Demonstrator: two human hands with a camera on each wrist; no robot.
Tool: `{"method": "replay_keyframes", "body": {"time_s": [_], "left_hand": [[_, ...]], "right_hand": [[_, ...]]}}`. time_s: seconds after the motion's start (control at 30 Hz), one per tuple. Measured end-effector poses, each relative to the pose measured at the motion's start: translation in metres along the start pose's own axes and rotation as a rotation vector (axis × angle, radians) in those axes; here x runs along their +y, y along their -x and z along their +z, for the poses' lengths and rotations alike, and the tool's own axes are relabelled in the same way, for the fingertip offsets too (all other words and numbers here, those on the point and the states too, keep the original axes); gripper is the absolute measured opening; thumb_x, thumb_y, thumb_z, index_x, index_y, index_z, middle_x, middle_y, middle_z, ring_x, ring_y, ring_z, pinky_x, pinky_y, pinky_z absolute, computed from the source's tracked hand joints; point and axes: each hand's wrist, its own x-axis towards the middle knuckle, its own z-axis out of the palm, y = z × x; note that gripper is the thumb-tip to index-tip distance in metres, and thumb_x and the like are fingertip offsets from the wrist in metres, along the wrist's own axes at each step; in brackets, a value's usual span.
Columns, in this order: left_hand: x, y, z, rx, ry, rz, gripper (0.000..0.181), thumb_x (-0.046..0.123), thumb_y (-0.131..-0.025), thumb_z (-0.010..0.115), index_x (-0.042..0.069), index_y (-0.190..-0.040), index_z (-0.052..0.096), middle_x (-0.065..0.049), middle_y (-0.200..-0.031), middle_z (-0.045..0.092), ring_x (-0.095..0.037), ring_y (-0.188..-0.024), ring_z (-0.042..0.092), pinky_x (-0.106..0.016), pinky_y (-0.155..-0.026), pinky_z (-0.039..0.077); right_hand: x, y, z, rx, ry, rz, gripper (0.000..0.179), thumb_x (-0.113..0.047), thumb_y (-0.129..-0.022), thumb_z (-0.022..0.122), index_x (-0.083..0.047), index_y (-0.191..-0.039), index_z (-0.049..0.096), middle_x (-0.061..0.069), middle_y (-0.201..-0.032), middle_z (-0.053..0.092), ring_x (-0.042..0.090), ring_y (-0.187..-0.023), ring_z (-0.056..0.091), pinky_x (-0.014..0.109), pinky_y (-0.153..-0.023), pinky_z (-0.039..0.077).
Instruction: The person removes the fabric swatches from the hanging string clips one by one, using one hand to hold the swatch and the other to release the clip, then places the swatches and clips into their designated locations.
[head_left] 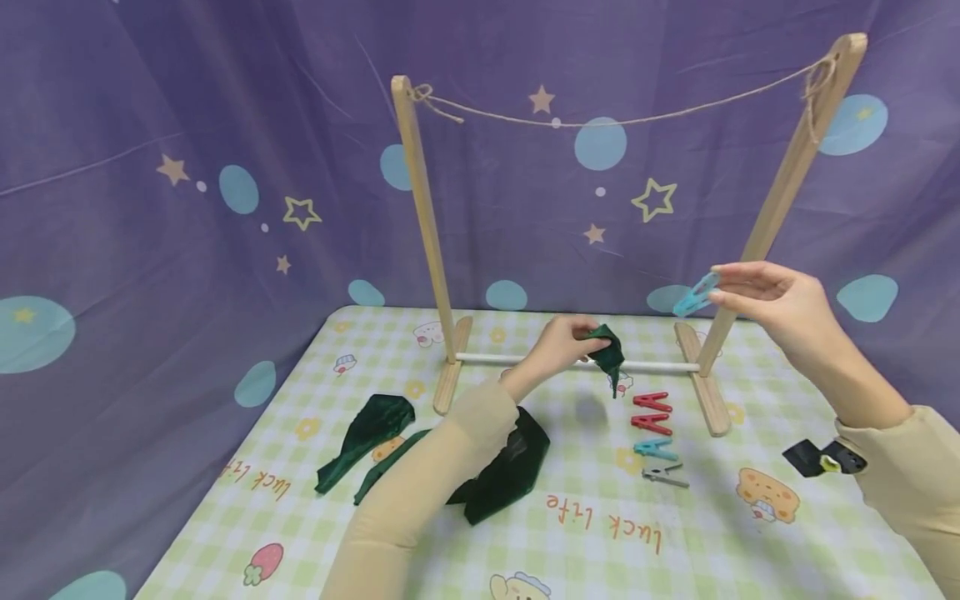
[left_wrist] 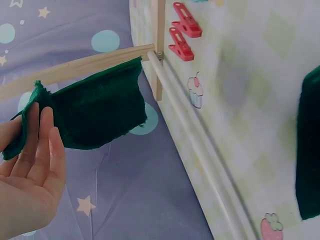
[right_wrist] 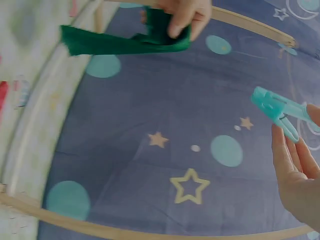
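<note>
My left hand pinches a dark green piece of cloth by its top, and the rest hangs down above the white crossbar of a wooden stand. Seen from the left wrist, the cloth spreads out to the right of the fingers. Up at the right, my right hand holds a light blue clothespin between thumb and fingers, near the right post. In the right wrist view the clothespin points its tip away from the hand, apart from the cloth. A string sags between the posts, above both hands.
Two red clothespins, a blue one and a grey one lie in a column on the checked tablecloth. More dark green cloths lie left, partly behind my left arm. The stand's posts rise on both sides. A purple curtain hangs behind.
</note>
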Motion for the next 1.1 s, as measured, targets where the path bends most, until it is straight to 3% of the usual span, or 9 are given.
{"method": "replay_keyframes", "body": {"time_s": [0.13, 0.37, 0.67, 0.87, 0.97, 1.1], "left_hand": [[-0.007, 0.007, 0.001, 0.007, 0.03, -0.002, 0.018, 0.014, -0.081, 0.065, 0.003, -0.095, 0.065, -0.008, -0.089, 0.067, -0.009, -0.07, 0.062, -0.03, -0.063, 0.052], [-0.02, 0.019, 0.003, 0.007, 0.078, -0.019, 0.018, 0.012, -0.08, 0.066, 0.001, -0.094, 0.065, -0.009, -0.091, 0.067, -0.01, -0.071, 0.063, -0.028, -0.061, 0.052], [-0.038, 0.037, 0.004, 0.01, 0.044, -0.071, 0.021, 0.014, -0.08, 0.066, 0.0, -0.096, 0.065, -0.012, -0.092, 0.066, -0.017, -0.073, 0.064, -0.027, -0.061, 0.052], [-0.05, 0.048, 0.009, -0.004, 0.039, -0.075, 0.019, 0.012, -0.08, 0.066, 0.001, -0.096, 0.065, -0.01, -0.089, 0.067, -0.012, -0.066, 0.062, -0.034, -0.063, 0.052], [-0.053, 0.055, 0.011, -0.032, 0.019, -0.076, 0.017, 0.011, -0.081, 0.065, 0.003, -0.096, 0.065, -0.009, -0.086, 0.067, -0.019, -0.068, 0.062, -0.04, -0.066, 0.051], [-0.058, 0.067, 0.012, -0.044, -0.018, -0.092, 0.019, 0.014, -0.081, 0.065, 0.005, -0.098, 0.065, -0.007, -0.086, 0.067, -0.031, -0.072, 0.062, -0.042, -0.066, 0.05]], "right_hand": [[0.017, 0.01, 0.004, -0.073, 0.058, 0.056, 0.04, -0.023, -0.082, 0.064, -0.008, -0.117, 0.055, -0.025, -0.096, 0.06, -0.008, -0.089, 0.055, 0.008, -0.072, 0.041], [0.048, 0.031, 0.009, -0.221, 0.032, 0.065, 0.033, -0.018, -0.084, 0.061, -0.013, -0.117, 0.057, -0.019, -0.096, 0.062, -0.004, -0.088, 0.058, 0.011, -0.073, 0.044], [0.071, 0.047, 0.012, -0.311, 0.041, 0.091, 0.035, -0.019, -0.085, 0.06, -0.009, -0.118, 0.055, -0.019, -0.099, 0.061, -0.005, -0.09, 0.056, 0.012, -0.074, 0.043], [0.085, 0.057, 0.019, -0.341, 0.082, 0.132, 0.041, -0.022, -0.084, 0.061, -0.001, -0.119, 0.053, -0.024, -0.102, 0.056, -0.006, -0.089, 0.056, 0.02, -0.072, 0.046], [0.091, 0.062, 0.024, -0.363, 0.081, 0.134, 0.041, -0.022, -0.084, 0.061, 0.0, -0.117, 0.054, -0.011, -0.109, 0.058, -0.004, -0.09, 0.056, 0.022, -0.071, 0.047], [0.098, 0.068, 0.03, -0.41, 0.048, 0.135, 0.04, -0.018, -0.084, 0.061, 0.004, -0.116, 0.053, 0.017, -0.115, 0.056, -0.002, -0.09, 0.057, 0.021, -0.072, 0.047]]}}
